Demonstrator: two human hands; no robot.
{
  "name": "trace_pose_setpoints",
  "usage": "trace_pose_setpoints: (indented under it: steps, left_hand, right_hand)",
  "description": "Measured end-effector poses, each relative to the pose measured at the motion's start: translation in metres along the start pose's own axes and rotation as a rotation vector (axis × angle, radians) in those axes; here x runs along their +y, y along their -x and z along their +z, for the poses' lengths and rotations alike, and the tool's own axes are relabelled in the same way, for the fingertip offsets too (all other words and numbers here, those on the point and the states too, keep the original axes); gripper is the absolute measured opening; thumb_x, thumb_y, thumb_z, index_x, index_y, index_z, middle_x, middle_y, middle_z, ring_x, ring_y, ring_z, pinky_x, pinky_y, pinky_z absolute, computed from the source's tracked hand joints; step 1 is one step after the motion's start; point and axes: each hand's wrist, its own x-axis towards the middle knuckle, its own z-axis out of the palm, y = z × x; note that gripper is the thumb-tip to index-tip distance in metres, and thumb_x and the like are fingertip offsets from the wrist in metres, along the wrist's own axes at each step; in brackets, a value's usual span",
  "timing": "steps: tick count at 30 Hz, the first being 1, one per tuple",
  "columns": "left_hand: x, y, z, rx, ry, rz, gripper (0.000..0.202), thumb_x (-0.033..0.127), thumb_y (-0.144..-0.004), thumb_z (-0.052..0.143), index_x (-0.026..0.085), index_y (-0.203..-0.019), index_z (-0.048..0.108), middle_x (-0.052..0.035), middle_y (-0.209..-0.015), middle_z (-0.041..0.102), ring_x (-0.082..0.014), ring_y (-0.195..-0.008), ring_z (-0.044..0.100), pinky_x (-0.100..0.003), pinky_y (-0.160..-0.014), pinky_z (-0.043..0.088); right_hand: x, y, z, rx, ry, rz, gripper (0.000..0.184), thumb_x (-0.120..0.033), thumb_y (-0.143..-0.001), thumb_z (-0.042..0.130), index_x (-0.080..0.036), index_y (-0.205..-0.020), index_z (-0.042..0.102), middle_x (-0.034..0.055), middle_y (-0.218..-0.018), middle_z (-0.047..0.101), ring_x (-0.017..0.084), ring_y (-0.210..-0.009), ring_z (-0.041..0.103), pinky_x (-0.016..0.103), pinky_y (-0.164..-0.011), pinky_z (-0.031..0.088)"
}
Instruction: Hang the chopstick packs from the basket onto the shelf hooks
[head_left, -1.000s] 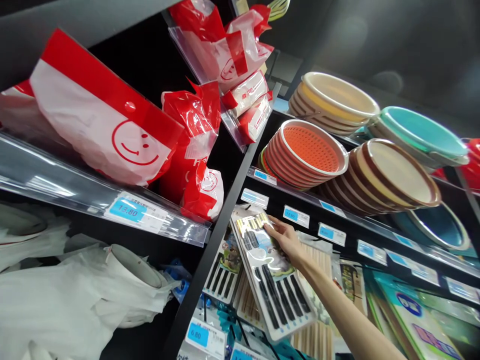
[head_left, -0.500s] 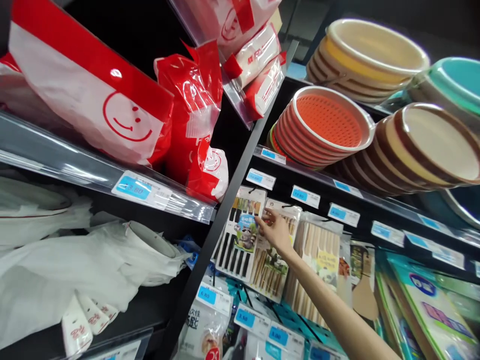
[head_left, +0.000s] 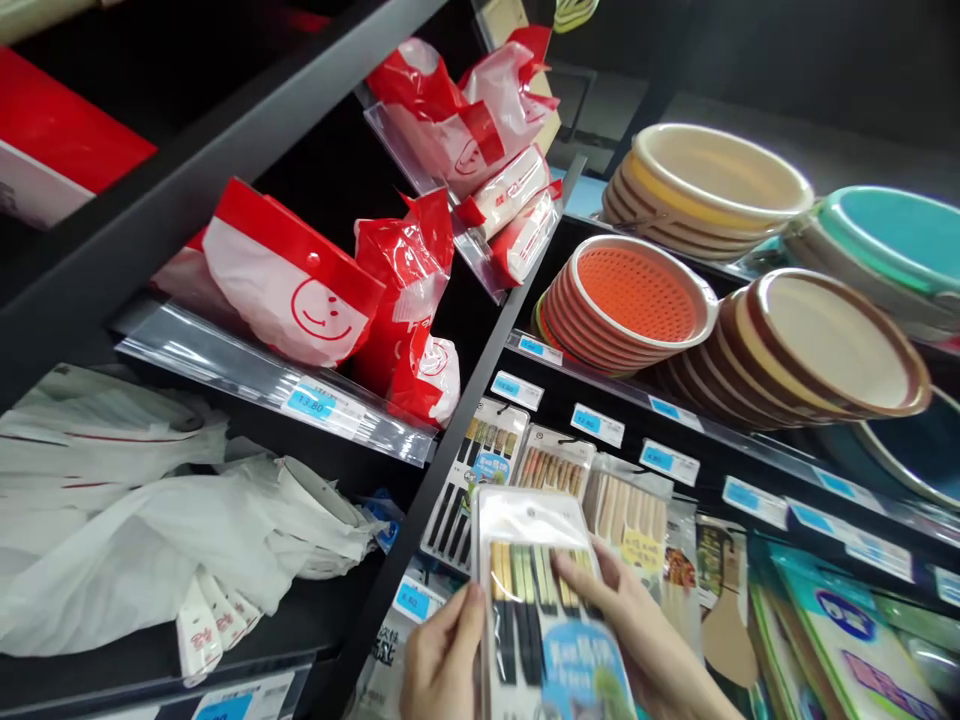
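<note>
A clear-fronted pack of chopsticks, black at one end and gold-green at the other, is held up near the bottom middle of the head view. My left hand grips its left edge, thumb on the rim. From the right side, my right hand holds it with the thumb across the front. Behind it hang a similar chopstick pack, a pack of brown patterned chopsticks and a bag of pale wooden chopsticks. The held pack's lower end runs out of the frame.
Stacked orange colanders and brown-rimmed basins stand on the right shelf. A wooden spatula hangs lower right. On the left are red-and-white smiley bags and white plastic bag rolls. A dark shelf post divides the two sides.
My right hand has come away from the hanging packs with a chopstick pack and moved down toward me. My left hand has entered and holds it too. The view has shifted slightly back.
</note>
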Motion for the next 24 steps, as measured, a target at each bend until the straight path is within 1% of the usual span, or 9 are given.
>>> trace_pose_setpoints:
  steps: [3, 4, 6, 8, 11, 13, 15, 19, 24]
  left_hand:
    - [0.006, -0.023, 0.042, -0.063, 0.28, -0.105, 0.054, 0.057, -0.071, 0.079, 0.015, -0.105, 0.075, -0.0137, -0.104, 0.075, -0.0354, -0.105, 0.067, -0.038, -0.082, 0.059]
    - [0.008, -0.032, 0.052, -0.092, 0.339, -0.092, 0.054, 0.055, -0.075, 0.077, 0.014, -0.11, 0.073, -0.0149, -0.107, 0.074, -0.0354, -0.107, 0.067, -0.039, -0.085, 0.058]
    - [0.01, -0.055, 0.064, -0.143, 0.321, 0.05, 0.049, 0.05, -0.085, 0.068, 0.013, -0.118, 0.068, -0.0164, -0.119, 0.07, -0.0344, -0.116, 0.063, -0.042, -0.096, 0.054]
    - [0.014, -0.078, 0.069, -0.161, 0.144, 0.279, 0.049, 0.045, -0.094, 0.057, 0.015, -0.132, 0.059, -0.0153, -0.136, 0.06, -0.0312, -0.129, 0.054, -0.043, -0.107, 0.046]
    - [0.024, -0.103, 0.074, -0.146, -0.283, 0.612, 0.054, 0.035, -0.099, 0.045, 0.017, -0.15, 0.038, -0.011, -0.158, 0.035, -0.0247, -0.146, 0.032, -0.044, -0.122, 0.026]
    - [0.031, -0.113, 0.078, -0.155, -0.595, 0.837, 0.056, 0.028, -0.098, 0.041, 0.013, -0.152, 0.035, -0.0098, -0.163, 0.023, -0.0216, -0.151, 0.018, -0.043, -0.126, 0.016]
    - [0.038, -0.121, 0.084, -0.18, -0.862, 1.028, 0.058, 0.022, -0.095, 0.042, 0.007, -0.151, 0.035, -0.0108, -0.163, 0.022, -0.0208, -0.152, 0.013, -0.042, -0.127, 0.014]
    - [0.046, -0.137, 0.097, -0.13, -1.221, 1.167, 0.059, 0.025, -0.095, 0.044, 0.001, -0.149, 0.037, -0.0141, -0.161, 0.028, -0.026, -0.152, 0.012, -0.048, -0.126, 0.015]
    - [0.051, -0.156, 0.109, -0.038, -1.374, 1.257, 0.06, 0.032, -0.098, 0.043, 0.002, -0.15, 0.036, -0.0154, -0.159, 0.032, -0.0283, -0.151, 0.016, -0.047, -0.125, 0.016]
  right_hand:
    - [-0.013, -0.025, -0.009, -0.02, 0.08, 0.022, 0.082, -0.058, -0.073, 0.079, -0.024, -0.14, 0.047, 0.0126, -0.112, 0.074, 0.028, -0.083, 0.074, 0.038, -0.072, 0.06]
    - [-0.013, -0.034, -0.013, -0.02, 0.128, -0.012, 0.08, -0.059, -0.073, 0.079, -0.023, -0.138, 0.049, 0.0116, -0.106, 0.075, 0.027, -0.078, 0.074, 0.036, -0.068, 0.059]
    - [-0.011, -0.052, -0.022, -0.003, 0.175, -0.099, 0.076, -0.059, -0.076, 0.077, -0.023, -0.137, 0.05, 0.01, -0.1, 0.077, 0.025, -0.076, 0.073, 0.034, -0.065, 0.058]
    - [-0.005, -0.071, -0.029, 0.016, 0.148, -0.204, 0.075, -0.058, -0.079, 0.074, -0.023, -0.14, 0.049, 0.0095, -0.103, 0.076, 0.026, -0.083, 0.073, 0.036, -0.071, 0.058]
    - [0.004, -0.099, -0.038, 0.058, 0.114, -0.368, 0.069, -0.055, -0.08, 0.074, -0.024, -0.139, 0.054, 0.0086, -0.115, 0.074, 0.028, -0.1, 0.071, 0.041, -0.088, 0.056]
    - [0.005, -0.116, -0.042, 0.094, 0.118, -0.442, 0.063, -0.054, -0.08, 0.074, -0.024, -0.134, 0.06, 0.0077, -0.121, 0.072, 0.028, -0.109, 0.068, 0.042, -0.097, 0.052]
    - [0.003, -0.129, -0.044, 0.115, 0.108, -0.481, 0.06, -0.053, -0.081, 0.074, -0.024, -0.131, 0.062, 0.007, -0.124, 0.071, 0.027, -0.113, 0.066, 0.041, -0.101, 0.05]
    - [-0.008, -0.144, -0.04, 0.09, 0.098, -0.506, 0.064, -0.054, -0.082, 0.072, -0.021, -0.135, 0.059, 0.0075, -0.115, 0.074, 0.026, -0.103, 0.069, 0.039, -0.095, 0.052]
    - [-0.015, -0.15, -0.032, 0.092, 0.129, -0.526, 0.067, -0.057, -0.08, 0.071, -0.017, -0.133, 0.061, 0.0088, -0.107, 0.076, 0.026, -0.092, 0.072, 0.038, -0.084, 0.055]
